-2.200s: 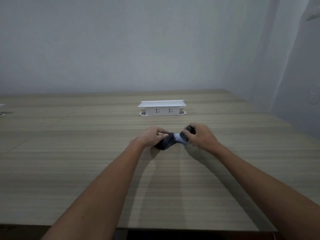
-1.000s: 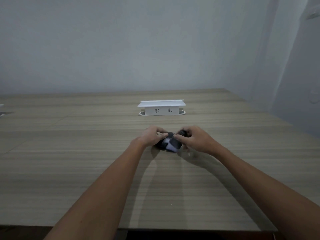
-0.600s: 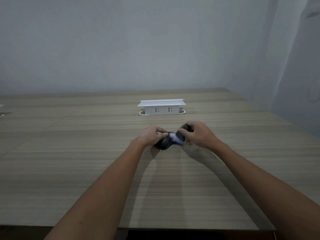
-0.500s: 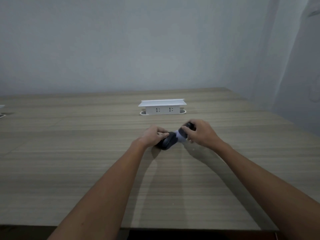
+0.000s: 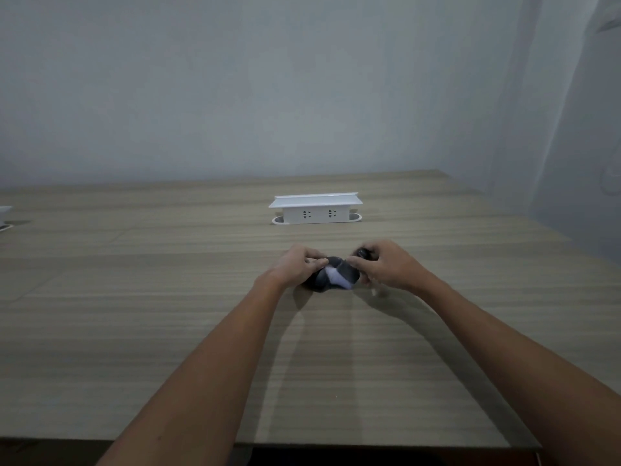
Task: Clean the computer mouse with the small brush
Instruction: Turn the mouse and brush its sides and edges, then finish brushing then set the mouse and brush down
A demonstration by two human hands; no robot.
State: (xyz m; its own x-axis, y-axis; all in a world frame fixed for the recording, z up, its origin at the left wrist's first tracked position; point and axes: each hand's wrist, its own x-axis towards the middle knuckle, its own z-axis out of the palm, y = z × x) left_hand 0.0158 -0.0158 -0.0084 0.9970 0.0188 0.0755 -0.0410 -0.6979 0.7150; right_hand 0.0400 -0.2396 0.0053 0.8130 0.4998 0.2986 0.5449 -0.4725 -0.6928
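Dark computer mouse (image 5: 319, 280) sits near the middle of the table (image 5: 134, 314), well in from every edge. Left hand (image 5: 297, 269) is closed around its left side, steadying it. Right hand (image 5: 386, 269) is pinched shut on the small brush (image 5: 339, 275), pale bristles touching the mouse top. White socket box (image 5: 315, 210) stands nearer the far edge.

One head-worn wide view looks forward and down across the worktop (image 5: 168, 331) toward the wall (image 5: 235, 95).
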